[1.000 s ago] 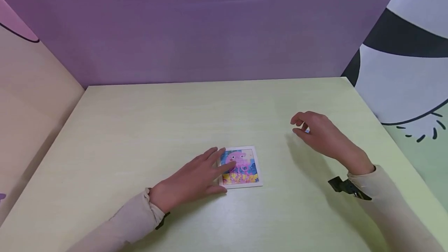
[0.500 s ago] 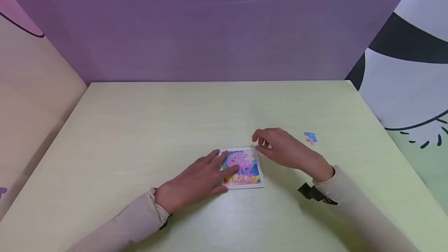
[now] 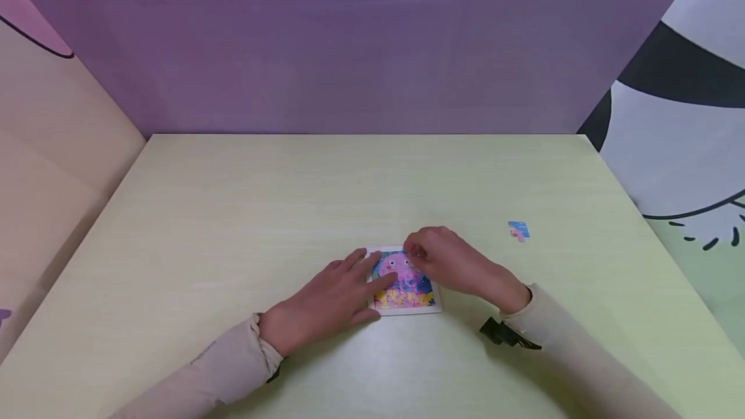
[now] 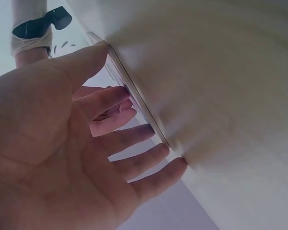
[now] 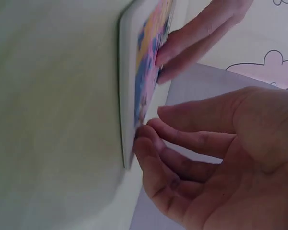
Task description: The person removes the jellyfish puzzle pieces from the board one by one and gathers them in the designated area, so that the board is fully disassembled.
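Observation:
A small jigsaw puzzle (image 3: 401, 296) in a white frame lies on the table, with a pink octopus-like picture. My left hand (image 3: 326, 299) rests on its left side, fingers spread, index finger across the picture and thumb at the lower edge. My right hand (image 3: 456, 260) is at the puzzle's upper right corner and covers it. In the right wrist view its curled fingertips (image 5: 146, 139) touch the puzzle's edge, with the thumb a little apart. No piece shows in its fingers. One loose blue and pink puzzle piece (image 3: 518, 231) lies to the right.
The pale table (image 3: 262, 212) ends at a purple wall (image 3: 361, 44) behind. A beige panel (image 3: 58, 115) stands on the left, and a panel with a cartoon drawing (image 3: 687, 141) on the right.
My right hand has moved left and down from beside the loose piece to the puzzle's upper right corner. The loose piece is left in full sight. My left hand stays put.

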Available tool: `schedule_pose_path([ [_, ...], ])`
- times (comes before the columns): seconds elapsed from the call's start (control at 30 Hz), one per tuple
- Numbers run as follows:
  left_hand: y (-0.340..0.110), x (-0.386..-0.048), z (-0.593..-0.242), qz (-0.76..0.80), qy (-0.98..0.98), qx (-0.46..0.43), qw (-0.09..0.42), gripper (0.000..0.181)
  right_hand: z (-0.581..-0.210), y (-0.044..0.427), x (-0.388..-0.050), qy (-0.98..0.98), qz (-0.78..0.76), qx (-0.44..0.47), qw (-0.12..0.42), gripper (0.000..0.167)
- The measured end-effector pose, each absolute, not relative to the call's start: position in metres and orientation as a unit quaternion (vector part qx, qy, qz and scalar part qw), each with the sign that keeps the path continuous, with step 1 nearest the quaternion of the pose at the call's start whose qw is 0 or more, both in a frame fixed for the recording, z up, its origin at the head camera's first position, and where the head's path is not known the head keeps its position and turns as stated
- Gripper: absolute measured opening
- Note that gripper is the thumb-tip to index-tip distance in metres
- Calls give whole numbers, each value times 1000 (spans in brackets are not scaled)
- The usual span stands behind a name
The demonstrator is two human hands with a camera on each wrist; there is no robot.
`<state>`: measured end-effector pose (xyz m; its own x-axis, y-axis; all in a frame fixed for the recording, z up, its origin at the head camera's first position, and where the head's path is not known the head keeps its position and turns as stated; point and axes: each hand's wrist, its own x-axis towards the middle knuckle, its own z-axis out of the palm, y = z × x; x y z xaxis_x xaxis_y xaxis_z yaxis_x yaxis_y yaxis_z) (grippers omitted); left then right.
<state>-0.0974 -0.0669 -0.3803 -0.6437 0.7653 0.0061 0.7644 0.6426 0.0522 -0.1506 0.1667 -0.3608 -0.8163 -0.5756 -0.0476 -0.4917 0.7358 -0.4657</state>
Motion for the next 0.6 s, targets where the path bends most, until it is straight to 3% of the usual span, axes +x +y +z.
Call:
schedule_pose_path([
  [0.6, -67, -98, -379, 25, 905, 423, 18, 57, -368, 163, -151, 923, -249, -274, 108, 21],
])
